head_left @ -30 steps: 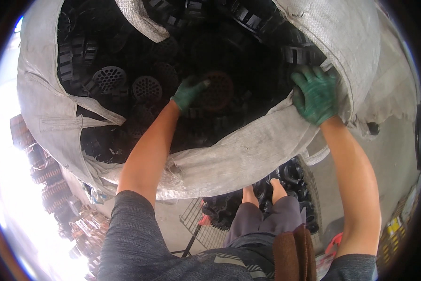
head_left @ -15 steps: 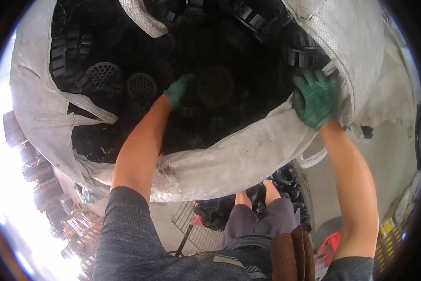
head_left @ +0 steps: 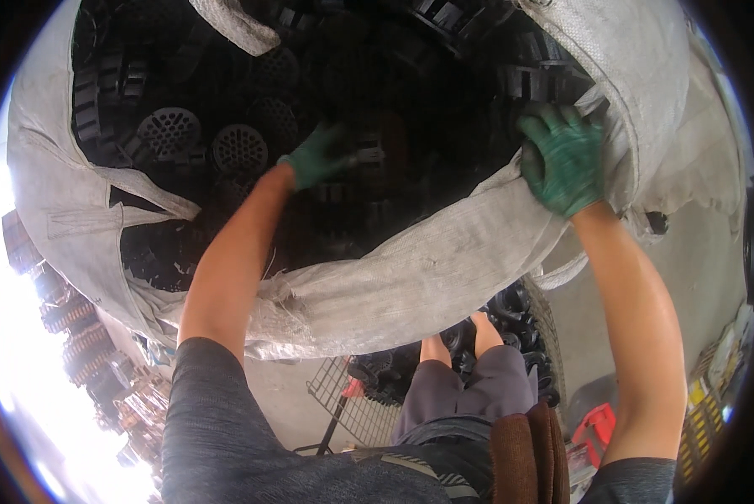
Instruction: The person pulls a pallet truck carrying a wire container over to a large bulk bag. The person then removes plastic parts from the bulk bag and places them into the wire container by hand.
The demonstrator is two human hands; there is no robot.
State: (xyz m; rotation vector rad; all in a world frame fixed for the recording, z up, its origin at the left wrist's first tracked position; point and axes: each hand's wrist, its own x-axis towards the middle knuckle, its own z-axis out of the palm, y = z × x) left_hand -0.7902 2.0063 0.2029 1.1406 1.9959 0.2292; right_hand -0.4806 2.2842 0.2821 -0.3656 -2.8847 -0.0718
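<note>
Your right hand (head_left: pixel 564 160) clamps the sack (head_left: pixel 444 269) rim, left hand (head_left: pixel 316 155) seems closed on black parts (head_left: pixel 169 133) inside.

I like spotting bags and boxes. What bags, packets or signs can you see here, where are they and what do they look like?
Big sack: fills the upper part, grey-white woven cloth, round open mouth, full of black plastic parts; right hand grips its rim, left hand reaches inside.
Yellow packets: low right edge, small, too blurred to tell more.
No signs or screens.
</note>
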